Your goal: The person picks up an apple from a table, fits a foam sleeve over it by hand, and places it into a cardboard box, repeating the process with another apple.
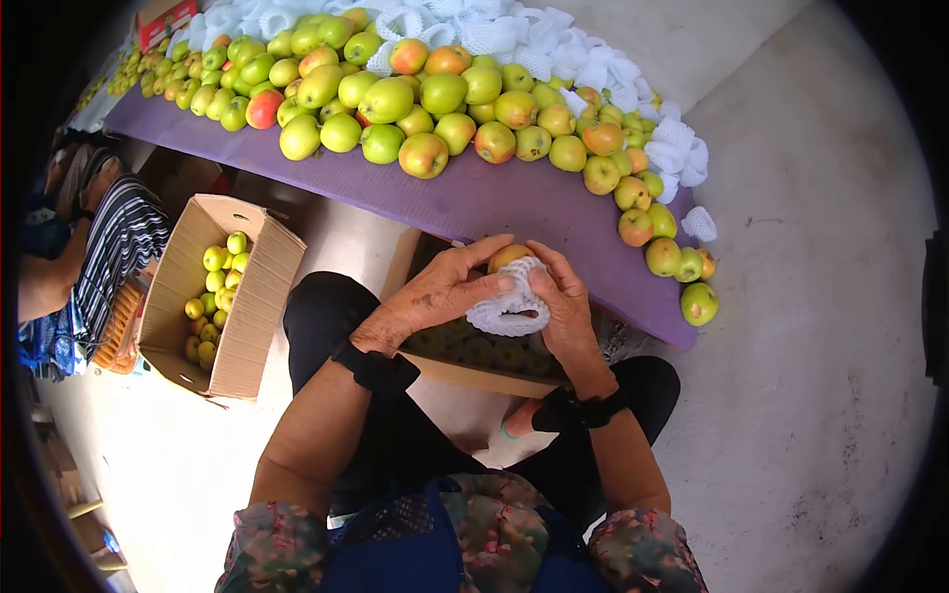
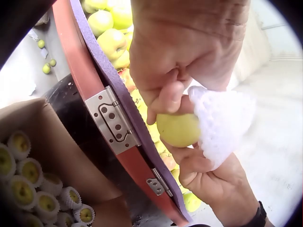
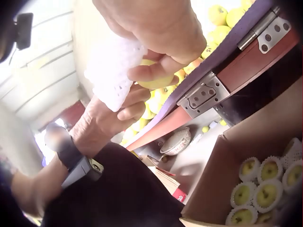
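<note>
"Counter comes first, I suppose?"

"Yes, the purple-topped counter [image 1: 554,219], running across in front of the person. Along it lies a long heap of apples [image 1: 386,99], green and yellow with some red blush, and behind them a drift of white foam nets [image 1: 484,38]."

"And below it?"

"Two cartons. The left-hand carton [image 1: 269,287] holds bare apples; the lower carton [image 3: 218,189], beneath the hands, holds apples each sitting in a foam net."

"How does the grip stand?"

"Both hands are occupied. The left grip [image 1: 440,289] is clamped on the apple, fingers bent around it with the thumb laid along the foam. The right grip [image 1: 565,311] pinches the foam sleeve [image 1: 511,299] between thumb and fingers."

"Where exactly is the apple?"

"Between the two hands, near the counter's edge and above the lower carton. The apple [image 1: 508,257] pokes out at the sleeve's far side; how deep it sits inside, I can't tell."

"How would you expect it to handle?"

"Firm, with a little weight, its skin smooth enough to slip and easily bruised. I'd cup it round its widest part with finger pads, no nails. The sleeve should be nearly weightless, soft and stretchy; I'd take it by the rim, gently, since thin mesh could tear."
</note>
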Available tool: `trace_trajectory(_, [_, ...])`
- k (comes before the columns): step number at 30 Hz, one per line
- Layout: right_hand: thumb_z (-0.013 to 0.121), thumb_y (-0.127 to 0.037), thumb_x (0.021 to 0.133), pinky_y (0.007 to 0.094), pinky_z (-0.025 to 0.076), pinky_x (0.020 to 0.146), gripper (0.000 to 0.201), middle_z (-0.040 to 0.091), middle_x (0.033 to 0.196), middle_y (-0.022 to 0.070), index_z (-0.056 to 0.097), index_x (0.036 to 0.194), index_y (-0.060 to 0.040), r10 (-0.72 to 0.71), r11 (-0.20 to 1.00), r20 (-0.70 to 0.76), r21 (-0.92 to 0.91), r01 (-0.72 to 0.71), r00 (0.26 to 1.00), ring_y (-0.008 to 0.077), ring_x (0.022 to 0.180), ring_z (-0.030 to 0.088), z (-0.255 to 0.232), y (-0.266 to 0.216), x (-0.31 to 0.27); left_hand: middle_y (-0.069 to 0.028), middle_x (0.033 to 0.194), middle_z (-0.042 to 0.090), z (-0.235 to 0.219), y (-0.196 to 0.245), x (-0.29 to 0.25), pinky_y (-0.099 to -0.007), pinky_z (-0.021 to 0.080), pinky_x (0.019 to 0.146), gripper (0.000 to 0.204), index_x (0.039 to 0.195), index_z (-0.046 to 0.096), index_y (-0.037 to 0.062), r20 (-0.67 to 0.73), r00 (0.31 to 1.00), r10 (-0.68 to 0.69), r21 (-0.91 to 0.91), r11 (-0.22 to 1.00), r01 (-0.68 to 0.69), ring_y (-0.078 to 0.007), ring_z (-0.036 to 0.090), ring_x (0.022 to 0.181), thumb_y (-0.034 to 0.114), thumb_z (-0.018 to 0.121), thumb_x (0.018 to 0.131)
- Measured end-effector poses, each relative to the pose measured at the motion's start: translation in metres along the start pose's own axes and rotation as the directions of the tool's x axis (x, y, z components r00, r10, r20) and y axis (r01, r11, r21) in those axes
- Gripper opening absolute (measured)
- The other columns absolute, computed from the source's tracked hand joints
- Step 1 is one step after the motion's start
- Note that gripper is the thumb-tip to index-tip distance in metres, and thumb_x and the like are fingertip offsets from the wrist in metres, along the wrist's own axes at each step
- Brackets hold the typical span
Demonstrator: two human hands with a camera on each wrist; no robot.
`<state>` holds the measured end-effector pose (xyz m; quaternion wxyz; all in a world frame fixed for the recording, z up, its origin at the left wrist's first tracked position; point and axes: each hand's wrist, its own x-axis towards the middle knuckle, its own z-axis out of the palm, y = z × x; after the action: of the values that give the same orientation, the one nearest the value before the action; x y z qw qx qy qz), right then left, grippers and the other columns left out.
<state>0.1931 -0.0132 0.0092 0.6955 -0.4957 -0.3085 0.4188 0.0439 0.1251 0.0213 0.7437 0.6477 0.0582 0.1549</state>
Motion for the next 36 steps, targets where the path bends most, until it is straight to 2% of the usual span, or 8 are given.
trace_trajectory(3, [0.066, -0.018, 0.091, 0.0288, 0.046, 0.093, 0.049, 0.059, 0.117, 0.0106, 0.05, 0.134, -0.0002, -0.002, 0.999, 0.024, 0.049, 0.0, 1.0, 0.0151, 0.105, 0.057, 0.0, -0.003, -0.001, -0.0078, 0.114, 0.059, -0.008, 0.01, -0.004, -0.0239, 0.048, 0.074, 0.07, 0.148, 0.03, 0.0022, 0.078, 0.989, -0.126, 0.031, 0.992, 0.124, -0.0115, 0.056, 0.09, 0.02, 0.066, 0.092])
trace_trajectory(6, [0.067, -0.018, 0.091, 0.0296, 0.046, 0.095, 0.05, 0.059, 0.119, 0.0113, 0.049, 0.134, 0.0, -0.006, 0.998, 0.026, 0.066, 0.004, 1.0, 0.0156, 0.106, 0.058, 0.001, -0.004, -0.001, -0.0045, 0.102, 0.061, -0.007, 0.002, -0.004, -0.0216, 0.045, 0.065, 0.069, 0.147, 0.034, 0.0045, 0.052, 0.999, -0.016, -0.04, 0.999, 0.018, -0.0087, 0.054, 0.079, 0.013, 0.069, 0.088])
trace_trajectory(12, [0.067, -0.02, 0.091, 0.0316, 0.045, 0.098, 0.055, 0.056, 0.124, 0.0124, 0.045, 0.136, 0.0021, 0.031, 0.993, 0.034, 0.112, -0.034, 0.999, 0.0171, 0.111, 0.056, 0.006, 0.008, 0.0, -0.0004, 0.084, 0.063, -0.011, 0.0, -0.003, -0.0224, 0.048, 0.066, 0.05, 0.132, 0.056, 0.0051, -0.108, 0.992, -0.057, 0.096, 0.993, 0.068, -0.0056, 0.054, 0.074, 0.006, 0.071, 0.085])
trace_trajectory(15, [0.067, -0.02, 0.091, 0.0317, 0.044, 0.099, 0.056, 0.055, 0.125, 0.0128, 0.043, 0.137, 0.0029, 0.028, 0.994, 0.022, 0.108, -0.03, 0.999, 0.0174, 0.113, 0.055, 0.009, 0.011, 0.002, -0.003, 0.092, 0.064, -0.013, -0.009, 0.0, -0.0227, 0.049, 0.07, 0.035, 0.119, 0.063, 0.0038, -0.208, 0.974, -0.095, 0.065, 0.992, 0.111, -0.0069, 0.057, 0.079, 0.004, 0.071, 0.085])
trace_trajectory(21, [0.066, -0.019, 0.092, 0.0309, 0.044, 0.099, 0.054, 0.056, 0.122, 0.0112, 0.043, 0.136, 0.0028, 0.028, 0.994, 0.002, 0.107, -0.028, 1.0, 0.0168, 0.111, 0.056, 0.012, 0.013, 0.006, -0.0077, 0.109, 0.063, -0.017, -0.025, 0.004, -0.0243, 0.05, 0.072, 0.012, 0.096, 0.061, 0.0033, -0.236, 0.963, 0.129, 0.02, 0.992, -0.127, -0.0107, 0.06, 0.083, 0.005, 0.069, 0.087])
trace_trajectory(27, [0.066, -0.018, 0.092, 0.0303, 0.045, 0.097, 0.054, 0.056, 0.121, 0.0111, 0.044, 0.137, 0.0016, 0.007, 0.996, 0.014, 0.085, -0.008, 1.0, 0.0162, 0.11, 0.056, 0.011, 0.015, 0.007, -0.0077, 0.113, 0.062, -0.018, -0.005, 0.0, -0.0243, 0.048, 0.075, 0.011, 0.095, 0.054, 0.0048, -0.222, 0.97, -0.096, 0.139, 0.982, 0.129, -0.0105, 0.058, 0.089, 0.012, 0.062, 0.094])
trace_trajectory(33, [0.067, -0.017, 0.09, 0.0316, 0.043, 0.1, 0.059, 0.055, 0.125, 0.0114, 0.041, 0.14, -0.0001, -0.038, 0.996, 0.056, 0.083, 0.033, 0.998, 0.017, 0.114, 0.054, 0.018, 0.007, 0.007, -0.0051, 0.107, 0.063, -0.013, -0.014, 0.003, -0.0231, 0.047, 0.076, 0.009, 0.097, 0.052, 0.0049, -0.306, 0.946, 0.11, 0.017, 0.994, -0.11, -0.0079, 0.057, 0.088, 0.013, 0.057, 0.097])
trace_trajectory(36, [0.068, -0.016, 0.089, 0.0322, 0.041, 0.102, 0.062, 0.055, 0.127, 0.0118, 0.039, 0.142, -0.0008, -0.092, 0.996, 0.113, 0.024, 0.09, 0.989, 0.018, 0.117, 0.053, 0.019, 0.005, 0.005, -0.0043, 0.081, 0.062, -0.014, -0.018, 0.007, -0.0219, 0.047, 0.053, 0.012, 0.095, 0.054, 0.0016, -0.385, 0.903, 0.189, -0.001, 0.979, -0.206, -0.0073, 0.057, 0.067, 0.013, 0.056, 0.097])
